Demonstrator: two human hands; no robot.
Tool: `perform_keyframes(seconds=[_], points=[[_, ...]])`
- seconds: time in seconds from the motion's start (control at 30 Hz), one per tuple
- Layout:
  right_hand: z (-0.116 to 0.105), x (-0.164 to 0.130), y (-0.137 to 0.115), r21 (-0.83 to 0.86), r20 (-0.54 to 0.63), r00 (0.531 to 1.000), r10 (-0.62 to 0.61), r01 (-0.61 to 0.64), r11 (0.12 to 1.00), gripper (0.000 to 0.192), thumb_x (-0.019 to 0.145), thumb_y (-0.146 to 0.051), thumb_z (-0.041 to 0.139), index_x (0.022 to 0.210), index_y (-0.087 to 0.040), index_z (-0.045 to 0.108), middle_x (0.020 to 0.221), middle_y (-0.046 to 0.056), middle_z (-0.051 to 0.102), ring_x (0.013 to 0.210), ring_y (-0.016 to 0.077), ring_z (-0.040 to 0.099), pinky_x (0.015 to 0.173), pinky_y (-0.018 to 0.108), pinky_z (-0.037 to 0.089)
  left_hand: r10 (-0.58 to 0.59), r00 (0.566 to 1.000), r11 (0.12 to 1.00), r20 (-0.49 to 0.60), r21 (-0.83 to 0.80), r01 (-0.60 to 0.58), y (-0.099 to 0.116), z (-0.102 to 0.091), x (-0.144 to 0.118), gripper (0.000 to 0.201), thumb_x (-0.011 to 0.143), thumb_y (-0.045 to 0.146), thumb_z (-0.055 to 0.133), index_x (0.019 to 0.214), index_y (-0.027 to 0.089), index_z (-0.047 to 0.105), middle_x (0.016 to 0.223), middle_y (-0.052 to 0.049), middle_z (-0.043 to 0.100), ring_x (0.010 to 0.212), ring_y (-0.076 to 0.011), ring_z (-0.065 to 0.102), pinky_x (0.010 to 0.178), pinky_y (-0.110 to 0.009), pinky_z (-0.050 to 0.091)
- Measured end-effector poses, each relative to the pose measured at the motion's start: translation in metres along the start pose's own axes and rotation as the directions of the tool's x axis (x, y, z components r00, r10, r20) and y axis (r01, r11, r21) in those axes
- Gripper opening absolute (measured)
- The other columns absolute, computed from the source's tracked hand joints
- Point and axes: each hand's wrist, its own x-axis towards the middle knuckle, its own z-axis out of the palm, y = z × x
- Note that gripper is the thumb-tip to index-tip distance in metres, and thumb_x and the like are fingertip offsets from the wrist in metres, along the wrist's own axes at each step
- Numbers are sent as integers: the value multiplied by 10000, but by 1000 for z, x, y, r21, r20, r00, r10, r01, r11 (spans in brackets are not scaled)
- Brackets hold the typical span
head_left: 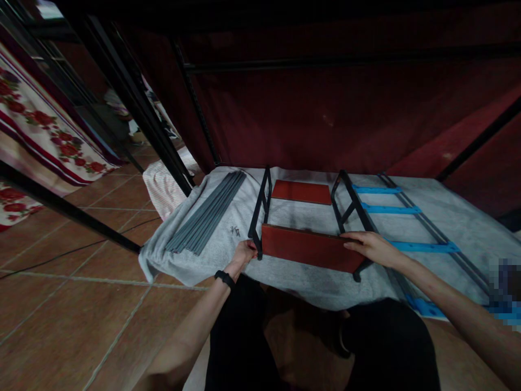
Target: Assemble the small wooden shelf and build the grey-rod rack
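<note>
A reddish-brown wooden board [309,247] stands tilted at the near side, between two black metal side frames. My left hand [245,252], wearing a black wristband, is at the outer side of the left side frame [256,217], close to its lower end. Its fingers are pinched together; anything in them is too small or hidden to make out. My right hand [369,247] grips the right end of the board, beside the right side frame [353,198]. A second reddish-brown board [301,191] spans between the frames farther back. Several small screws [235,231] lie left of the frame.
A bundle of grey tubes [207,214] lies on the grey cloth [163,255] at left. To the right is a rack of grey tubes with blue plastic crosspieces [423,247]. Black metal posts [134,103] frame the bed-like platform, with dark red fabric [325,114] behind.
</note>
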Motion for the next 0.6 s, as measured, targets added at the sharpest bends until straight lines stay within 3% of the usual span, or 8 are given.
perform_keyframes(seconds=[0.27, 0.4, 0.6], points=[[-1, 0, 1, 1, 18, 1000, -3, 3, 1000, 427, 933, -538, 506, 1212, -288, 712, 1150, 21, 757, 1063, 269, 705, 926, 383, 553, -44, 998, 993, 41, -108, 48, 2, -8, -7, 173, 586, 87, 724, 707, 153, 620, 635, -24, 659, 559, -122, 599, 581, -233, 480], [-1, 0, 1, 14, 14, 1000, 1, -1, 1000, 422, 921, -540, 522, 1206, -297, 716, 1138, 16, 761, 1055, 274, 707, 918, 389, 557, 24, 1000, 993, 15, -120, -22, -1, -4, -5, 212, 535, 39, 721, 664, 146, 590, 603, 2, 622, 524, -91, 540, 553, -208, 425], [-2, 0, -1, 4, 21, 1000, -3, 3, 1000, 423, 934, -529, 512, 1222, -290, 709, 1153, 20, 757, 1062, 270, 705, 921, 377, 553, 103, 995, 985, -1, -136, -102, -1, -5, -13, 234, 510, 9, 684, 684, 146, 609, 663, 2, 643, 624, -108, 586, 632, -211, 454]])
